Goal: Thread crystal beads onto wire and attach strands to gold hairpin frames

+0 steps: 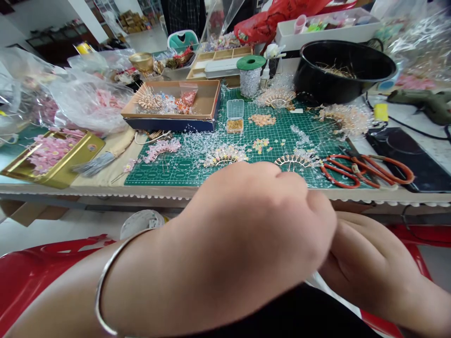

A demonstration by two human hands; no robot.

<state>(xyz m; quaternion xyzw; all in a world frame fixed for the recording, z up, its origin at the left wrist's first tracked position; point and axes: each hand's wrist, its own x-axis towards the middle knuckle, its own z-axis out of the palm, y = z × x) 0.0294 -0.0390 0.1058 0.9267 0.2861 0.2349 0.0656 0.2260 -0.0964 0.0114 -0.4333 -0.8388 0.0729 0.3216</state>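
Gridded green mat [151, 176] — arched, beaded ornament [226, 155] beyond curled left hand [268, 220].

Here's the bare left hand [271, 220], its curled fingers out of sight, and whatever they hold, it's hidden! The bare right hand [366, 249] tucks behind, fingertips covered too. Off the right edge runs an olive-green, pistol-shaped tool [428, 102]; golden bits [235, 126], too small to tell; the person in dark checked cloth [185, 19], cut off up top!
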